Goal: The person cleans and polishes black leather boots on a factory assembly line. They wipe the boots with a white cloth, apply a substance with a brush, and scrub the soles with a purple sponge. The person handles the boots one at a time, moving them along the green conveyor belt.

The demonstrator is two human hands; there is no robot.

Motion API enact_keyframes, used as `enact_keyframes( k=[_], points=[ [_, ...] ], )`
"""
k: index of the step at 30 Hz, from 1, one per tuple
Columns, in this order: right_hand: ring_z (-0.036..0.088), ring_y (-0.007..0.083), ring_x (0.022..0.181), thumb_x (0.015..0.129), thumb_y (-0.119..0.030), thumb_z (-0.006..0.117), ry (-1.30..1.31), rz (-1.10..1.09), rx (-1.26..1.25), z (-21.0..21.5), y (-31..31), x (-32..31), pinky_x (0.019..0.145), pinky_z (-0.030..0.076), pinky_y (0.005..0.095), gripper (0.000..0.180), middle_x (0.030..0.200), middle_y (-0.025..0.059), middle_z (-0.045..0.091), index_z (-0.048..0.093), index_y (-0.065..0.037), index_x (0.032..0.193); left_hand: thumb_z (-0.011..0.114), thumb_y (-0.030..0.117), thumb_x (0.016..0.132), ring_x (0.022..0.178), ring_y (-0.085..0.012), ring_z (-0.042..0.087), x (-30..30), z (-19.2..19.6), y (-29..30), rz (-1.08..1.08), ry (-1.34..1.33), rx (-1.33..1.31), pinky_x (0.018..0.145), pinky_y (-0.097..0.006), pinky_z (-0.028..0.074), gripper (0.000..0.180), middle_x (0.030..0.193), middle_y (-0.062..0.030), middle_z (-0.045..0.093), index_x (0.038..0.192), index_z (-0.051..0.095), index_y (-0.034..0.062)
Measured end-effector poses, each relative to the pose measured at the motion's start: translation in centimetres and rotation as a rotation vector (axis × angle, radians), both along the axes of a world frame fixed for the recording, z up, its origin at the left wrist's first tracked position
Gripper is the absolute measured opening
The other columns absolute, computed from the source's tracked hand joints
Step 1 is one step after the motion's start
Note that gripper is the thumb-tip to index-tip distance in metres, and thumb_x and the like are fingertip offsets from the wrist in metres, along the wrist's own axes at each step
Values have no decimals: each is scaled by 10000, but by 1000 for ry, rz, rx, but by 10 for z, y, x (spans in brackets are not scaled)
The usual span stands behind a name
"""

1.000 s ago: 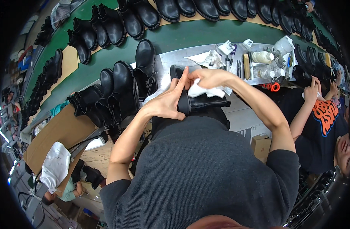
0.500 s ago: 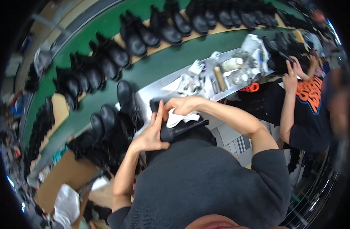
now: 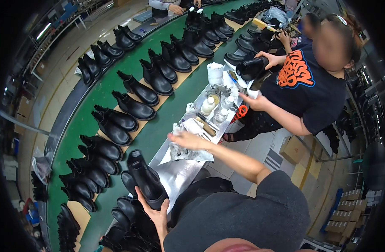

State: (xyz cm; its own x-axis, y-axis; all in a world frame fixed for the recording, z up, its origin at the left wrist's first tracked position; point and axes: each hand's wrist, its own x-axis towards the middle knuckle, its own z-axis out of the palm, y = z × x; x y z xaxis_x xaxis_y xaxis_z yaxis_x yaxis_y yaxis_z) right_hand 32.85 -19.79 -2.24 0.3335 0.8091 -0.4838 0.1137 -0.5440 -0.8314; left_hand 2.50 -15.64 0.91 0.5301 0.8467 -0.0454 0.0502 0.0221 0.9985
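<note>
A black ankle boot [image 3: 146, 178] is gripped in my left hand [image 3: 155, 213], whose fingers wrap round its heel end. It tilts over the near left end of the metal tray [image 3: 182, 176], beside other black boots. My right hand [image 3: 187, 141] is above the tray, near a stained white cloth [image 3: 182, 153] and some crumpled white cloths. Motion smears its fingers, so whether it holds anything does not show. To its right lie a tan-handled tool [image 3: 206, 126] and a white bottle [image 3: 208, 106].
Black boots in rows stand on light boards along the green conveyor belt [image 3: 182, 90]. Several dark boots [image 3: 127, 210] crowd my left side. At the right, a co-worker holds a black boot [image 3: 252, 68] over the tray's far end. An orange coil [image 3: 242, 111] hangs beside the tray.
The boot has moved from my lap to the left, in my left hand. My right hand, which held a white cloth against it, is now apart from it over the tray. The view has shifted.
</note>
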Motion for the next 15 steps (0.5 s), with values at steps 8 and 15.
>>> enact_keyframes(
  k=[8,15],
  points=[
    [634,149,974,948,-514,456,1195,-239,229,-73,37,-111,845,506,282,597,1179,77,622,501,-28,1292,415,31,950,1106,-297,536,-64,-15,85,242,471,495,984,-379,389,270,1187,-199,560,1170,544,-58],
    [403,343,1304,725,-745,582,100,105,233,-103,40,-143,1075,322,372,1175,1399,281,381,123,53,1456,502,-58,840,896,-180,532,-123,-193,97,114,524,-129,778,-274,463,743,1104,-146,538,1472,116,-7]
  ],
)
